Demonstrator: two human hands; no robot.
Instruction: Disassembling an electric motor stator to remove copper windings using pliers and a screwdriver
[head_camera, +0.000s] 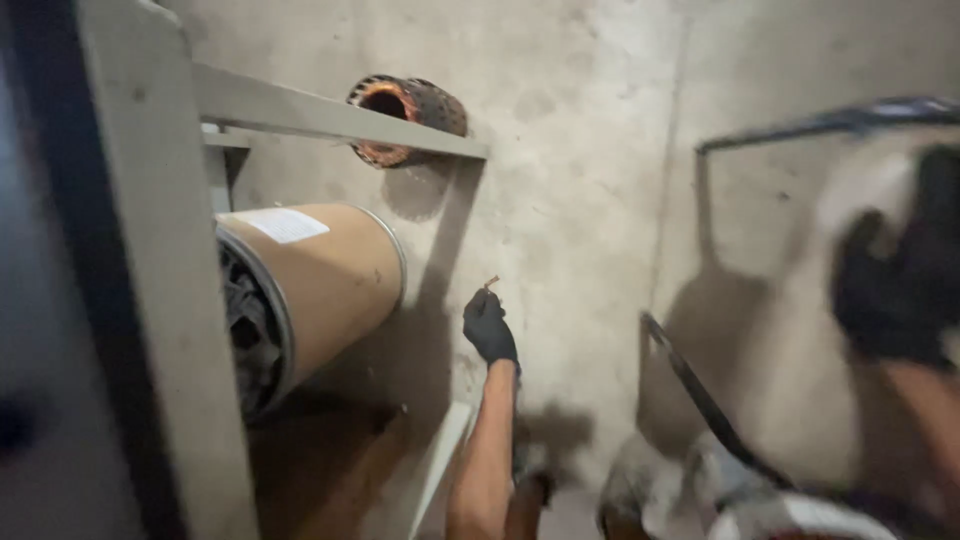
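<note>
My left hand (489, 326), in a black glove, reaches out over the concrete and pinches a small brown piece (491, 283) at its fingertips. It is just right of a brown cardboard drum (330, 280) lying on its side on the lower rack level. My right hand (893, 292), also in a black glove, is raised at the right edge. It is strongly blurred, and I cannot tell whether it holds anything.
A grey metal rack (150, 300) fills the left side. A round part with rusty orange windings (405, 118) lies behind its upper rail. A dark thin bar (700, 395) slants at lower right, and a dark metal frame (830, 124) stands above it. Pale objects lie along the bottom edge.
</note>
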